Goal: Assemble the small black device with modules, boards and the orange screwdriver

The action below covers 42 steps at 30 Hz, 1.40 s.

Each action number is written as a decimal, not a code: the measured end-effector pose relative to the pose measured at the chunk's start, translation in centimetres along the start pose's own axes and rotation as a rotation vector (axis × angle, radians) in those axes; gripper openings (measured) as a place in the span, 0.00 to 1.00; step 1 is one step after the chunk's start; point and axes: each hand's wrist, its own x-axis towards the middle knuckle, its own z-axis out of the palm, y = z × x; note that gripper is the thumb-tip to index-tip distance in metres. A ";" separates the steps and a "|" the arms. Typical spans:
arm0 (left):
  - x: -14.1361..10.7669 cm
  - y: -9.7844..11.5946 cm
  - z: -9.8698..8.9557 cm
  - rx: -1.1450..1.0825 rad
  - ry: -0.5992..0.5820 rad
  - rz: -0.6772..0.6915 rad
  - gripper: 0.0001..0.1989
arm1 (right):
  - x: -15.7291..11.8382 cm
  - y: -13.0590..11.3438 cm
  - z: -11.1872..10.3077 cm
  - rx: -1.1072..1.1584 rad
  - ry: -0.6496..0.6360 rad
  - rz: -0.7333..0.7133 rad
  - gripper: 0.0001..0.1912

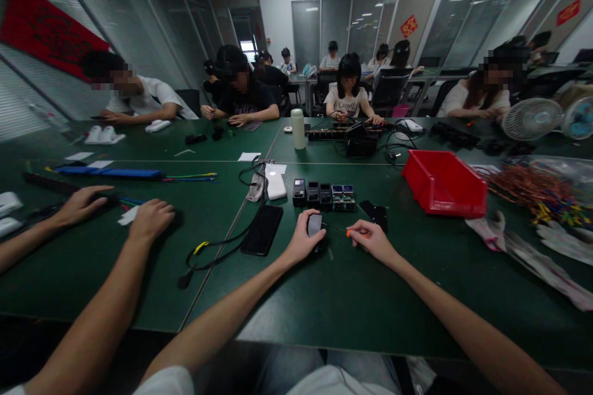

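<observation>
My left hand (303,239) is closed around a small dark box-shaped device (315,224) with a grey face, held low over the green table. My right hand (373,242) pinches the orange handle of a thin screwdriver (349,232). Its slim shaft points left toward the device; whether the tip touches it I cannot tell. Just beyond my hands stands a row of small black housings (313,194), beside small units with exposed circuit boards (343,197). Flat black pieces (374,213) lie behind my right hand.
A black phone (262,230), a black cable (222,244) and a white device (277,185) lie left. A red bin (447,188), gloves (523,253) and bundled wires (523,188) are right. A co-worker's hands (151,220) work at far left; other people sit opposite.
</observation>
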 end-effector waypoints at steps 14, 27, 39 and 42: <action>-0.2 0.1 -0.1 0.015 -0.026 -0.041 0.19 | 0.3 -0.2 -0.4 0.145 -0.024 0.115 0.18; -0.6 0.0 0.2 -0.005 0.005 -0.076 0.19 | 0.7 0.6 -0.6 0.319 0.121 0.208 0.19; -0.6 0.3 0.1 0.006 0.020 -0.075 0.18 | 0.3 -0.1 -1.1 0.108 0.053 0.114 0.17; -0.6 0.4 0.2 0.002 0.026 -0.077 0.19 | 0.2 -0.3 -1.2 0.071 0.059 0.087 0.17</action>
